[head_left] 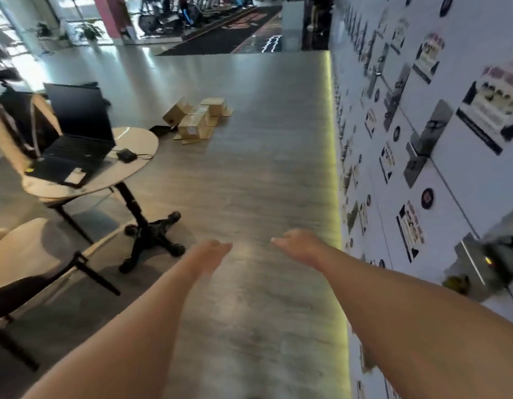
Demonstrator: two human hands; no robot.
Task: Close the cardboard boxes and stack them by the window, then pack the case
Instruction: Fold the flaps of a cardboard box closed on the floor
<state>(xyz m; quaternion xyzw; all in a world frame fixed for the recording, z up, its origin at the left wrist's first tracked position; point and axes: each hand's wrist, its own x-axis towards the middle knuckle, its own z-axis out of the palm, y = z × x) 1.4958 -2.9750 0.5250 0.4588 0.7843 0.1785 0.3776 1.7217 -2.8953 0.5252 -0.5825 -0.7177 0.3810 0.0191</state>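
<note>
Scanning from the left, I note a laptop (77,145) parked on the round counter (140,145). Cardboard boxes (196,118) lie scattered on the floor well ahead, flaps apparently loose. My left hand (213,249) and right hand (298,244) hang relaxed, holding nothing, presumably freed for the boxes.

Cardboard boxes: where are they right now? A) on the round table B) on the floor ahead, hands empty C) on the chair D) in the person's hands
B: the cardboard boxes lie clustered on the floor far ahead, while the left hand and right hand reach forward holding nothing.
</note>
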